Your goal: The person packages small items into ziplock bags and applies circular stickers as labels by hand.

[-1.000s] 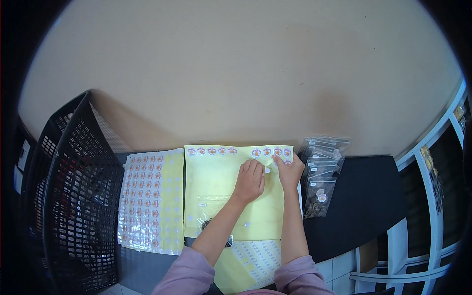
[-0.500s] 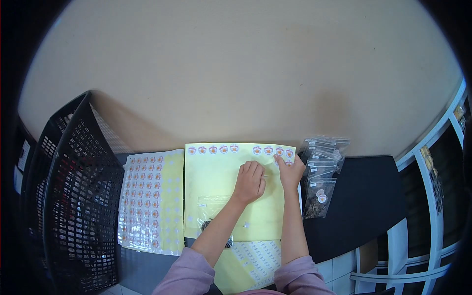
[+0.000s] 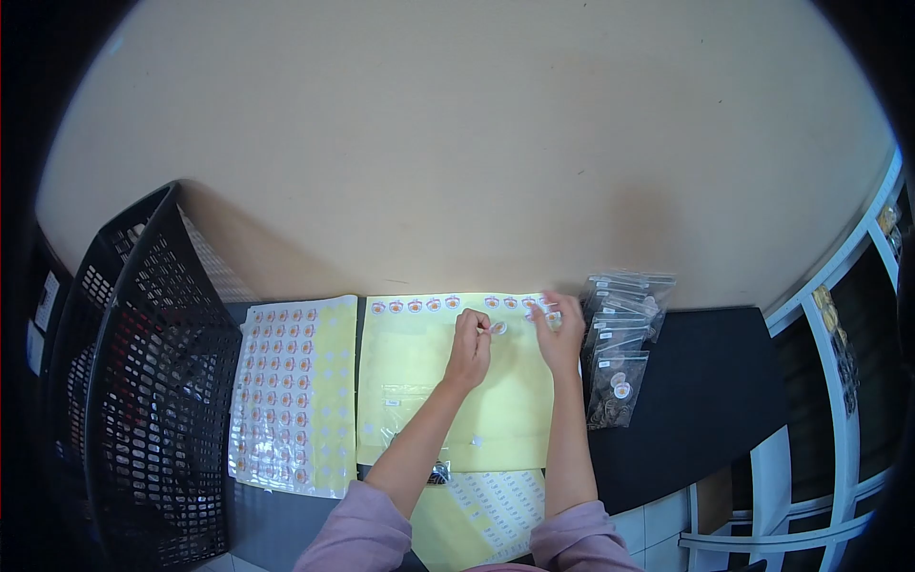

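Note:
A yellow backing sheet lies in front of me, with a row of round white-and-orange stickers along its far edge. My left hand is closed in a pinch on a single round sticker, held above the sheet. Over the sheet's far right corner is my right hand, thumb and fingers apart around the stickers there, its fingertips slightly blurred. Under my left forearm, partly hidden, a clear zip bag with dark contents rests on the sheet.
To the left lies a full sticker sheet, beside a tall black perforated basket. Several zip bags overlap at the right on the black table. Another label sheet sits near my body. White shelving stands far right.
My left hand has turned upward and now shows a sticker in its pinch. My right thumb and fingers have spread apart near the corner. The yellow sheet's far edge sits slightly lower in view.

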`<state>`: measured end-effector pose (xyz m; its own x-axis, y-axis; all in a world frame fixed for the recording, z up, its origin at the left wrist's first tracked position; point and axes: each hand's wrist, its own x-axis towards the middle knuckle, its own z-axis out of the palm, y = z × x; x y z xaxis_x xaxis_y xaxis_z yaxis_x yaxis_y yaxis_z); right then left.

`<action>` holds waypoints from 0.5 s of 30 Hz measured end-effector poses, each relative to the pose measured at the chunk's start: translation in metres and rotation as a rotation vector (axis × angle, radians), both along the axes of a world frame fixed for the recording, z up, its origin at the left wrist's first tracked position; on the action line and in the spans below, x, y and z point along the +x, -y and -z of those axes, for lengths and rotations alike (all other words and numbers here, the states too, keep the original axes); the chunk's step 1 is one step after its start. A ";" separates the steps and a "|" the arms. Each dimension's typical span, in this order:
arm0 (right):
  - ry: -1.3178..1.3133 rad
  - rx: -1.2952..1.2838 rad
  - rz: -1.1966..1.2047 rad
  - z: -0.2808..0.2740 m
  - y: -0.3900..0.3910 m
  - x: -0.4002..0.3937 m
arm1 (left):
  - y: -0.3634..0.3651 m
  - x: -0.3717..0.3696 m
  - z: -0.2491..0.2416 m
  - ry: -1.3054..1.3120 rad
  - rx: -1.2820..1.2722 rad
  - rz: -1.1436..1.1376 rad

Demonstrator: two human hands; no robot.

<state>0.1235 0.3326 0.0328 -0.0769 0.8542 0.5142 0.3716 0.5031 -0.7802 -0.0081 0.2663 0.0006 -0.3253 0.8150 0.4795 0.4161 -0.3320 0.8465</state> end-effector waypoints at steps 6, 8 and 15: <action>0.161 0.068 -0.316 0.001 0.008 -0.011 | 0.000 -0.003 0.003 0.048 -0.013 0.059; 0.209 0.096 -0.319 0.000 0.008 -0.012 | 0.001 -0.003 0.004 0.060 -0.017 0.054; 0.135 0.060 -0.314 -0.015 0.010 -0.006 | -0.001 -0.002 0.000 0.188 0.038 -0.019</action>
<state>0.1174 0.3229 0.0479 -0.4023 0.7466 0.5299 0.2891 0.6528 -0.7002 -0.0101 0.2675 0.0003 -0.4269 0.7903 0.4396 0.2582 -0.3593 0.8968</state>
